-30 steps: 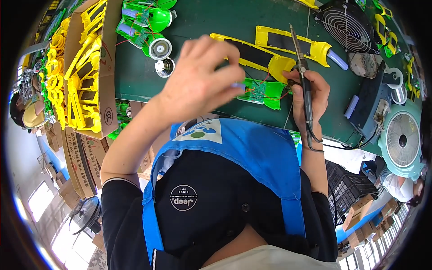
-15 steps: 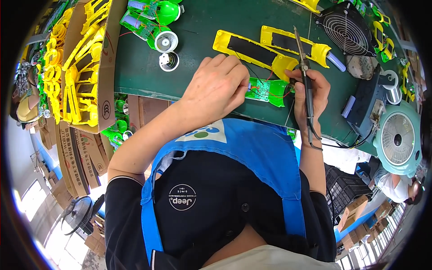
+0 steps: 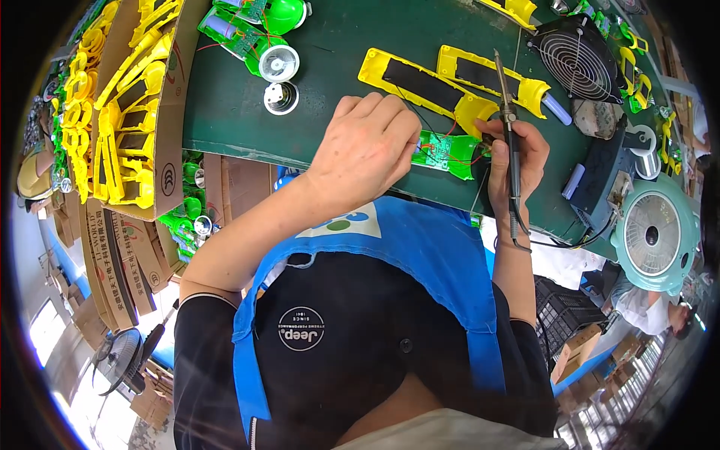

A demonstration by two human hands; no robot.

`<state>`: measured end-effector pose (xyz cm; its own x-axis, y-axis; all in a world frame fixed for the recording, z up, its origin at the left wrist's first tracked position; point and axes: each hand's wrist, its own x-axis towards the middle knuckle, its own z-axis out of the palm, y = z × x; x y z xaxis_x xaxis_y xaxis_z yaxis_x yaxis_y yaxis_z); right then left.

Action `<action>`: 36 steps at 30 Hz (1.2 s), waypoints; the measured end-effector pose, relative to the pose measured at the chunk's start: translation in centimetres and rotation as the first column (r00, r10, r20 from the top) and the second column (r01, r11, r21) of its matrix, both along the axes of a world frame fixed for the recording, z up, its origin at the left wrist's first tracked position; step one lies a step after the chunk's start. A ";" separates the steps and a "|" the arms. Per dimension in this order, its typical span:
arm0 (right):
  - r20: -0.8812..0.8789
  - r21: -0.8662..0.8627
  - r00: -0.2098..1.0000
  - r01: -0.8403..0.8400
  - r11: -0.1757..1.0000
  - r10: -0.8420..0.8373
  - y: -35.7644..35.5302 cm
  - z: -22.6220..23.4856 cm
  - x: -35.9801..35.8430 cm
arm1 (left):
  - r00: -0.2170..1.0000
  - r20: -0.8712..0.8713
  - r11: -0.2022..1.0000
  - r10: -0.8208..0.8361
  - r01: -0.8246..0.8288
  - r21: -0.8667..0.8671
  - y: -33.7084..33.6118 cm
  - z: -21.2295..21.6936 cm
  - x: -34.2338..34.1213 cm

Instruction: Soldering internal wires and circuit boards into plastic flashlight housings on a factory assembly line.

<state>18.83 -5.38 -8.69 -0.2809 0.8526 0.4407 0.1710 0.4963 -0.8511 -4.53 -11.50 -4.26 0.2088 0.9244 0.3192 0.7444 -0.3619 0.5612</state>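
My right hand grips a soldering iron upright, its metal tip pointing away from me over the bench. The thumb and fingertips of that hand are also by the right end of a green plastic housing, where a red wire ends. Inside the housing lies a green circuit board with thin wires. My left hand is curled over the housing's left end, its fingertips hidden behind the knuckles. Just beyond, a yellow housing half with a dark strip touches the work, and a second yellow half lies behind it.
A carton of yellow parts stands at the left. Green housings with wires, a white-rimmed lamp head and a round metal-and-white part lie nearby. At right are a black fan, a solder spool and a teal fan.
Both hands keep nearly the same pose, and the soldering iron stays in my right hand. The whole view has shifted slightly.
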 end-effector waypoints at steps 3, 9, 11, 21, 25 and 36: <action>-0.020 -0.039 1.000 -0.016 0.999 0.015 0.1 0.1 0.4 | 1.000 0.013 0.998 -0.015 0.014 0.056 1.2 1.2 -1.3; -0.104 -0.041 0.993 0.061 0.997 -0.065 -0.9 2.7 1.4 | 0.955 -0.295 0.992 -0.026 0.061 0.113 6.5 2.1 -2.6; 0.072 0.230 0.981 0.159 0.960 -0.179 -0.2 3.8 3.3 | 0.952 -0.282 0.992 -0.117 0.123 0.005 7.4 2.0 -3.1; -0.648 -0.260 0.537 0.510 0.820 -0.540 2.3 5.9 7.4 | 0.895 -0.339 0.956 -0.291 0.282 -0.079 0.0 3.7 -3.0; -0.732 -0.525 0.313 0.306 0.794 -0.605 6.8 3.6 6.4 | 0.962 -0.199 0.978 -0.185 0.161 -0.135 -0.1 2.7 -2.1; -0.872 -0.473 0.163 -0.042 0.880 -0.461 8.6 0.2 8.5 | 0.975 0.158 0.982 -0.155 0.170 -0.087 6.9 9.9 -0.2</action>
